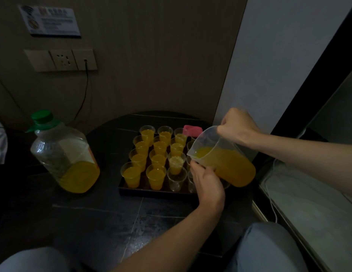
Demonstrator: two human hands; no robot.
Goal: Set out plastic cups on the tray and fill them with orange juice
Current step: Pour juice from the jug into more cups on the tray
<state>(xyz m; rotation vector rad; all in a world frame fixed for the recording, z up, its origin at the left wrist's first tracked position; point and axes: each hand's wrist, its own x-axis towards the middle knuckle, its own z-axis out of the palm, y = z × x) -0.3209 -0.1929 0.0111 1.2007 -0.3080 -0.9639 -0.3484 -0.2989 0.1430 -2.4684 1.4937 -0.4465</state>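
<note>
- The right hand is closed around the rear rim and handle side of a translucent jug. It holds the jug raised and tipped, probably so the juice runs forward to the lip.
- The jug's long axis slants down from the right hand toward the left hand, with the spout pointing left and down. The orange juice is pooled against the lower wall.
- The left hand sits directly below the spout. Its fingers curl round what looks like a cup, mostly hidden, which I judge is being steadied to catch the pour.
- The tray lies on the dark tabletop, just left of the left hand.
- The filled cups stand upright in rows further left of the left hand, and an empty cup stands just beside its knuckles.
- A large bottle, a little juice left in its base, stands well left of both hands, out of the pouring path.
</note>
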